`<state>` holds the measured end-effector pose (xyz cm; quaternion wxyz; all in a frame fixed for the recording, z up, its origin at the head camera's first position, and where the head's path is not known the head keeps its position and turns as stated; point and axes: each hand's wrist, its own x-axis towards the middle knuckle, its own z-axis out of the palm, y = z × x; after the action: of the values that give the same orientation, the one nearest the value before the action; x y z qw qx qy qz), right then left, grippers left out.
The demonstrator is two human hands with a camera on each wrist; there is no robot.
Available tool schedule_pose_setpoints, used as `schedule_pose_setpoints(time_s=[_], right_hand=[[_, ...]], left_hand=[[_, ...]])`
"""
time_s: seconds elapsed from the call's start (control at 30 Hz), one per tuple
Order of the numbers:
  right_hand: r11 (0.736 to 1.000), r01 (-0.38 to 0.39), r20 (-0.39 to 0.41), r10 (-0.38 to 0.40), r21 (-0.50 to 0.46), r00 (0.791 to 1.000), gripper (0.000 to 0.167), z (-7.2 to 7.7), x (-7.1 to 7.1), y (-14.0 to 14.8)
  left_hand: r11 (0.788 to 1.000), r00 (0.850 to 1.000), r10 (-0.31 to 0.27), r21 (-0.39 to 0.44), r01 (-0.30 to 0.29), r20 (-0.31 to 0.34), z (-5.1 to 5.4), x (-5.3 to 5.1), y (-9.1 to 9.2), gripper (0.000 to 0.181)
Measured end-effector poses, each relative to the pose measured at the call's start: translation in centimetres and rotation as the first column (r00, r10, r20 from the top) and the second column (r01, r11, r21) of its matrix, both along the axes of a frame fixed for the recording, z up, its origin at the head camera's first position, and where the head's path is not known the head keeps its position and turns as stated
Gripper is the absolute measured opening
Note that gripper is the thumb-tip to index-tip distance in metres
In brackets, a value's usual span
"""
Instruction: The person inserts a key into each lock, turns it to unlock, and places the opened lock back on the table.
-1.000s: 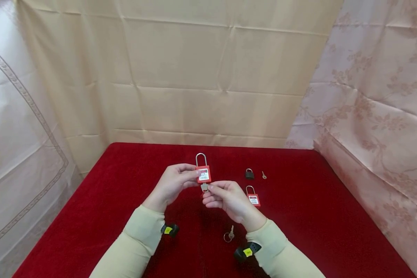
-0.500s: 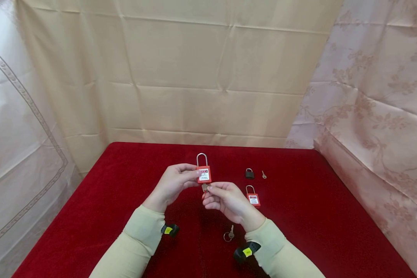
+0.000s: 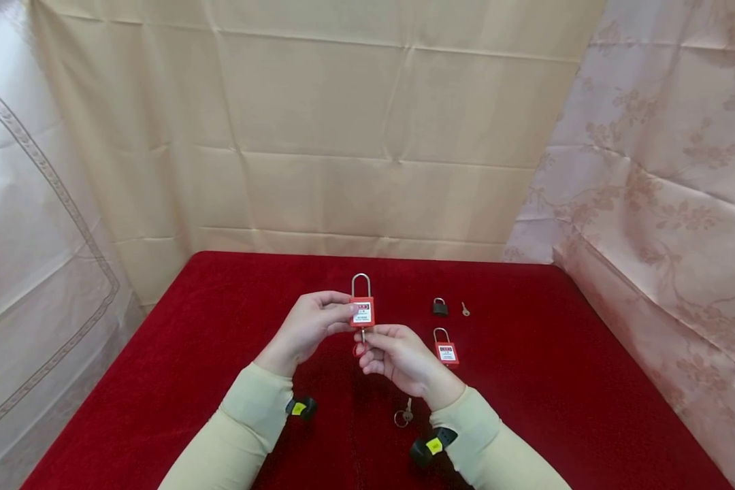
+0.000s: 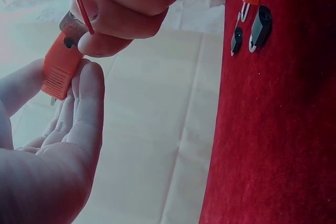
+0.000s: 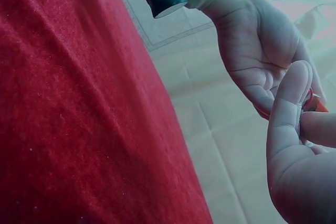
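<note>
My left hand (image 3: 309, 327) pinches a red padlock (image 3: 363, 320) by its body, between thumb and fingers. Its label faces me and its metal shackle points up. Below the lock, the thumb and fingers of my right hand (image 3: 404, 361) pinch a key (image 3: 363, 335) at the lock's underside. In the left wrist view the key's head (image 4: 72, 26) meets the keyhole end of the orange-looking padlock body (image 4: 59, 66). A red ring (image 4: 83, 10) hangs from the key. The right wrist view mostly hides lock and key behind the fingers.
On the red cloth-covered table (image 3: 159, 381) lie a second red padlock (image 3: 446, 352), a small black padlock (image 3: 440, 308) and a small key (image 3: 465, 309), all right of my hands. A key with a metal ring (image 3: 404, 415) lies nearer, by my right wrist. Curtains surround the table.
The key has turned from flat-on to edge-on beneath the padlock. Both hands and the lock have shifted slightly right and down. Everything lying on the table has stayed put.
</note>
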<state>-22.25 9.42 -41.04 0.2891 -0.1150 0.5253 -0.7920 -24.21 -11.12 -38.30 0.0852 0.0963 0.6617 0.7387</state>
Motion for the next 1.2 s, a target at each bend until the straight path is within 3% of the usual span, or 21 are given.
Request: schedule_pose_setpoints(time_s=[0.33,0.63,0.93,1.2], right_hand=[[0.999,0.021,-0.011,-0.021,0.030,1.000,0.017,-0.1,-0.2,0.1],[0.995,0.054,-0.072,-0.048,0.088,0.996,0.024,0.0,-0.4,0.6],[0.970,0.121,-0.177,-0.084,0.210,0.981,0.032,0.9,-1.3,2.4],[0.956,0.212,-0.250,-0.158,0.204,0.955,0.029,2.2,-1.9,4.5]], left_hand=[[1.000,1.000,0.007,-0.007,-0.007,0.000,0.0,0.0,0.1,0.034],[1.000,1.000,0.015,-0.014,-0.015,0.005,0.1,0.0,-0.1,0.035],[0.999,0.999,0.034,-0.001,-0.034,-0.003,0.2,-0.2,-0.3,0.036],[1.000,1.000,0.025,-0.005,-0.025,0.005,0.1,0.0,-0.2,0.036]])
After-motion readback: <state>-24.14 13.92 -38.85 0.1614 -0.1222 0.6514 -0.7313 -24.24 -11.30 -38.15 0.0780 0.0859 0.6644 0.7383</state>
